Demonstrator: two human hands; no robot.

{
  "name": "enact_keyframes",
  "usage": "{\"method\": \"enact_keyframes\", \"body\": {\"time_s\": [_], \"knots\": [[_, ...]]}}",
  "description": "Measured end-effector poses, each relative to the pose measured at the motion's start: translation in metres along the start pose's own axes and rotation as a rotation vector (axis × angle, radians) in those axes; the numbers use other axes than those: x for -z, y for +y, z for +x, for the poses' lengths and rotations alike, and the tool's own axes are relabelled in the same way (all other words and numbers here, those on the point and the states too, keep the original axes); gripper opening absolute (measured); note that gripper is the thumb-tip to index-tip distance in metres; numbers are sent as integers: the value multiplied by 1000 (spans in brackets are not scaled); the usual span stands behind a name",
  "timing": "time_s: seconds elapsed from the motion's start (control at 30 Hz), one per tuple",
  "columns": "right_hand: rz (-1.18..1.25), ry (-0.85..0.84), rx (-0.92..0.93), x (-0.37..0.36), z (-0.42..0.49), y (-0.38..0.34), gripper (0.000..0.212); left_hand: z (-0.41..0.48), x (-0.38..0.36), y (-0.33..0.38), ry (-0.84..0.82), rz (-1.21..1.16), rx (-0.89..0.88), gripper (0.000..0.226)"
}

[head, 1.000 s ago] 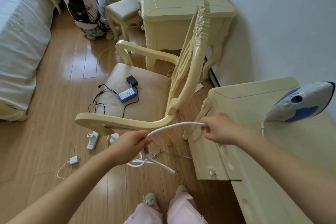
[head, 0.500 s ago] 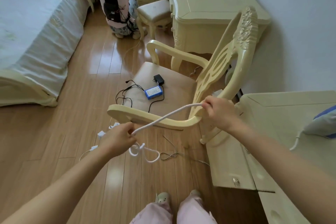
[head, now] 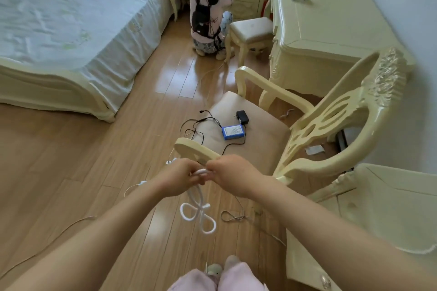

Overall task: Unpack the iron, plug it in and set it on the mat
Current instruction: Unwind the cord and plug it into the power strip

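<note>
My left hand and my right hand meet in front of me, both closed on the iron's white cord. The cord is pinched between them at the top and hangs below in loose loops above the wooden floor. The iron itself and any mat are out of view. A white power strip lies on the floor, mostly hidden behind my left hand.
A cream armchair stands just ahead with a blue battery pack and black adapter on its seat. A cream cabinet is at my right, a dresser behind the chair, a bed at left. A person crouches by a stool at the back.
My hands have come together from wide apart, folding the stretched cord into hanging loops. The view has turned left, and the blue-and-white iron on the cabinet has left the frame.
</note>
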State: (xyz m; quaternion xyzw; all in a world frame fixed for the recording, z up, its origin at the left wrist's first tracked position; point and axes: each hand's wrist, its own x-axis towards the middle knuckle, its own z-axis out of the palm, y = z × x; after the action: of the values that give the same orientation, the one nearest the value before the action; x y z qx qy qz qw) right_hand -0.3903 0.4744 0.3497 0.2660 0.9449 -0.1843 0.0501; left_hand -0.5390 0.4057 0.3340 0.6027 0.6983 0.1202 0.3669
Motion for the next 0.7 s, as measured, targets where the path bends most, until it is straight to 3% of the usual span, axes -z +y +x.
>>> {"method": "enact_keyframes", "body": {"time_s": [0.1,0.27,0.37,0.53,0.7], "knots": [[373,32,-6,7,5,-6,25,-7,1,-16,27,-16,45,30],[853,175,-196,28,15,-13,22,-11,21,-45,111,-126,99,26],[921,289,-272,32,21,-1,23,-11,48,-60,140,-94,73,34],[777,415,-393,32,26,-12,20,-5,97,-88,15,219,-39,37],[834,651,-612,27,36,-21,24,-2,132,-108,37,224,-146,39]]}}
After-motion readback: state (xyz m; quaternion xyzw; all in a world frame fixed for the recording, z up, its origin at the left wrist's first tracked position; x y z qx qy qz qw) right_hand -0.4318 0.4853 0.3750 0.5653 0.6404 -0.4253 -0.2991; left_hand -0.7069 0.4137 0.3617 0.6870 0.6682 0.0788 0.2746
